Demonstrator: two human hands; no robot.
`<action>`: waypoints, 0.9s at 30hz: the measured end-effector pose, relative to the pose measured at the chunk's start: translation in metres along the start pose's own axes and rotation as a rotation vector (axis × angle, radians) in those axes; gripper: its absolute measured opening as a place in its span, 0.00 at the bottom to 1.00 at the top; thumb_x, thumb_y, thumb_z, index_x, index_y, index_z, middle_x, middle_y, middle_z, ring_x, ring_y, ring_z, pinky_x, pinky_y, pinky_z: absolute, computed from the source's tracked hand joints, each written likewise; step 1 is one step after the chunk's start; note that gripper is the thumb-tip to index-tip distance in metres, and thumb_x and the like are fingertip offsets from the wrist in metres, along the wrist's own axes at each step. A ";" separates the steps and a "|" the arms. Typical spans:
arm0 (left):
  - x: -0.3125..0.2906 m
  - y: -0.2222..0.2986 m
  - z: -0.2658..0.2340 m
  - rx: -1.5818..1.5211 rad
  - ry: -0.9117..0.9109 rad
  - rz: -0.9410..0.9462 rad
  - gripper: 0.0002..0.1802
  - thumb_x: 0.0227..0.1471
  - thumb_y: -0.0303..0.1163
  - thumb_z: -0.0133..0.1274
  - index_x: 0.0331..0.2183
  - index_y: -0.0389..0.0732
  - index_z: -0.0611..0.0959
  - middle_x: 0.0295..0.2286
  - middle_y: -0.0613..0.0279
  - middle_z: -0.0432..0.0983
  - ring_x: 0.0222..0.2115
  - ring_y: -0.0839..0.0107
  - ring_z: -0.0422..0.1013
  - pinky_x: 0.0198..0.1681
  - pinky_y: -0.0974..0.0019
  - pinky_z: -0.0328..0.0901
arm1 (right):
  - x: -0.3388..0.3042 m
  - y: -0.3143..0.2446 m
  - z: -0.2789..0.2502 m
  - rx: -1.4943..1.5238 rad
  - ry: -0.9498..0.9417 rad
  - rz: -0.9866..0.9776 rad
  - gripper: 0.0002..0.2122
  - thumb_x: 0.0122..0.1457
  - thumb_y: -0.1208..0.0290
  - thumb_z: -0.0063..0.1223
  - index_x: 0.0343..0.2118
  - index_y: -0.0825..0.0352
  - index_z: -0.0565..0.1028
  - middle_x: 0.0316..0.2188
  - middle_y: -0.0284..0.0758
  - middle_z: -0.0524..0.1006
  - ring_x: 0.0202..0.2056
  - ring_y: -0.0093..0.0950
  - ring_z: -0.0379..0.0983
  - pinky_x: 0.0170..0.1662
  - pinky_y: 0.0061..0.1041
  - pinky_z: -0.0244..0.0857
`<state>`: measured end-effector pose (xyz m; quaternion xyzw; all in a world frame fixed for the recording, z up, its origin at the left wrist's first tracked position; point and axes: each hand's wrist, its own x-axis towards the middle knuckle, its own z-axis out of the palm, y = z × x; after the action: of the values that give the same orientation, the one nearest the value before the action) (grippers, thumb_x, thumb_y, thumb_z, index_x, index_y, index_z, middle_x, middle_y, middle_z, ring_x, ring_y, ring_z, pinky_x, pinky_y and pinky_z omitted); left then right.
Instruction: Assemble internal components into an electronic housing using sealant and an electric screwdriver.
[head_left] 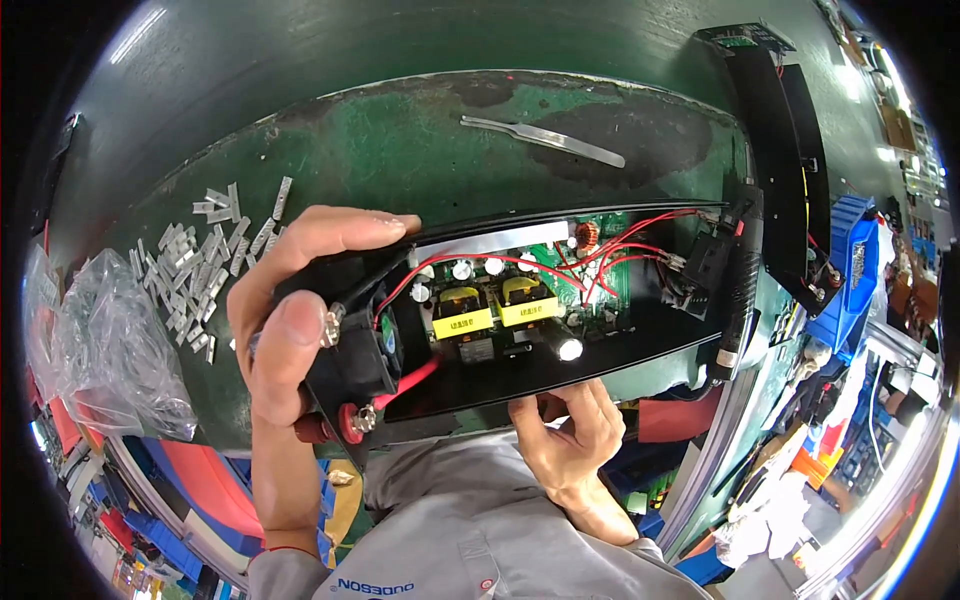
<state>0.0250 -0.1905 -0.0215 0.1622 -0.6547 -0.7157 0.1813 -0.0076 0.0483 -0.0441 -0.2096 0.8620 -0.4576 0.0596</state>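
An uncovered black power inverter (620, 355) is held up over the bench, tilted toward me. Inside lie a green circuit board (625, 262), two yellow-wrapped transformers (463, 323) and looped red wires (515, 258). My left hand (290, 320) wraps the left end, its thumb near a metal terminal post (331, 325). Beside it are a black fan (372, 355) and a red terminal (350, 422). Under the near long wall, my right hand (575, 435) grips the case with curled fingers; their tips are hidden behind it.
Metal tweezers (560, 143) lie on the green bench (330, 140) beyond the case. Small silvery metal strips (195, 260) are heaped at left, next to a clear plastic bag (100, 345). Another black casing (765, 150) stands at right, near a blue bin (850, 270).
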 end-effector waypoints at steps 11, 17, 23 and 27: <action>-0.001 0.000 -0.001 -0.004 -0.011 0.020 0.35 0.55 0.52 0.50 0.44 0.24 0.82 0.43 0.41 0.78 0.45 0.60 0.76 0.52 0.62 0.66 | 0.001 0.001 -0.001 -0.010 -0.037 0.030 0.10 0.47 0.79 0.70 0.33 0.68 0.81 0.22 0.29 0.77 0.17 0.16 0.69 0.19 0.15 0.60; 0.000 -0.004 -0.002 -0.021 -0.012 0.019 0.35 0.55 0.53 0.50 0.44 0.25 0.82 0.43 0.41 0.78 0.45 0.60 0.76 0.52 0.62 0.66 | 0.005 -0.002 0.003 -0.072 0.011 0.027 0.10 0.46 0.79 0.71 0.32 0.68 0.81 0.22 0.29 0.75 0.15 0.15 0.65 0.18 0.16 0.56; 0.000 -0.002 -0.001 -0.021 -0.013 0.026 0.34 0.55 0.52 0.50 0.44 0.26 0.82 0.42 0.41 0.79 0.45 0.59 0.76 0.52 0.61 0.66 | 0.006 0.006 0.001 -0.127 0.135 -0.207 0.16 0.42 0.79 0.74 0.32 0.64 0.75 0.30 0.35 0.72 0.28 0.28 0.68 0.30 0.24 0.62; 0.002 -0.004 -0.005 0.009 -0.039 0.057 0.33 0.55 0.51 0.50 0.44 0.26 0.82 0.43 0.41 0.79 0.44 0.59 0.76 0.52 0.62 0.66 | 0.017 0.007 -0.019 -0.325 0.080 -0.526 0.23 0.32 0.79 0.74 0.35 0.58 0.76 0.31 0.29 0.64 0.35 0.31 0.62 0.37 0.29 0.57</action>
<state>0.0257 -0.1957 -0.0257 0.1303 -0.6658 -0.7102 0.1882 -0.0305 0.0594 -0.0374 -0.4138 0.8419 -0.3214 -0.1292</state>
